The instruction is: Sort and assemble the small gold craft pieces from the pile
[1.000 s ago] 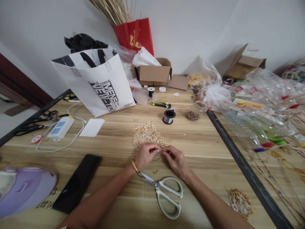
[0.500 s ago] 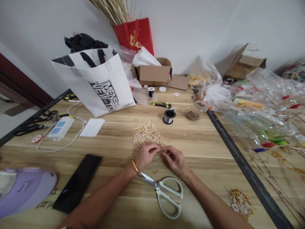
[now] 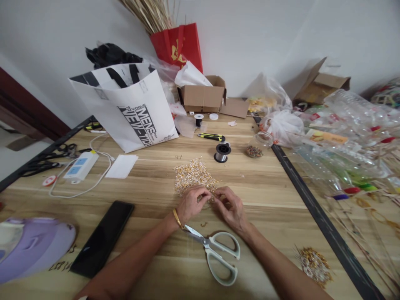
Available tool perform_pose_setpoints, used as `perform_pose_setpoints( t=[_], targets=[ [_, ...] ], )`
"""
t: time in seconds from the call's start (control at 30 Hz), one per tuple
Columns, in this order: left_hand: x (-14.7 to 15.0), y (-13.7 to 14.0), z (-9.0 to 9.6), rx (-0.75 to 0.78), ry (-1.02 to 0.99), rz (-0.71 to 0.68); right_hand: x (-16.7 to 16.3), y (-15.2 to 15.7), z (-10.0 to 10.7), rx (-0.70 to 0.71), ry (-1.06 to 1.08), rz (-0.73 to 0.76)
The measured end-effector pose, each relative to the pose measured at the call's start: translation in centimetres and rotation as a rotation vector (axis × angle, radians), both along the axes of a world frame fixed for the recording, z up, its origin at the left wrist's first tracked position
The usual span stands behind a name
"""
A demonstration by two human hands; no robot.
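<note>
Plain white walls [image 3: 250, 37] meet in a corner behind the bench's far edge. Bench [image 3: 150, 196]: light wood-grain top, black metal rim at its left and right edges. Dark brown trim [image 3: 28, 108], possibly a door frame, far left. Lighting even, diffuse.

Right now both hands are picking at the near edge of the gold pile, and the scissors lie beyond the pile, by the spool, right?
Not quite. The head view shows the scissors lying nearer than the gold pile, beside the wrists, not by the spool. The left hand and right hand are indeed at the pile's near edge.
</note>
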State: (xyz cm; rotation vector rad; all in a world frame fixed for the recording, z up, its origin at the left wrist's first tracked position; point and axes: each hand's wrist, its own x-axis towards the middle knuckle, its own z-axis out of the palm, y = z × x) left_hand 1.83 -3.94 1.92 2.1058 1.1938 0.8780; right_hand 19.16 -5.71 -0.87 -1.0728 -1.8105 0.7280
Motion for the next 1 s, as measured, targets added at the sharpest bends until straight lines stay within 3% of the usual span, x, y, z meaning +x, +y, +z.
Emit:
perform_pose_setpoints(
  t=[0.57,0.7,1.0],
  targets=[
    [-0.8,0.6,1.0,-0.178,-0.163,-0.019,0.0,0.0,0.4,0.08,-0.099,0.014],
    [-0.9,0.6,1.2,-0.172,-0.129,-0.022,0.0,-0.1,0.4,0.086,-0.083,-0.012],
    [-0.7,0.6,1.2,-0.115,-0.031,-0.044,-0.1,-0.1,-0.1,0.031,-0.04,0.079]
  ],
)
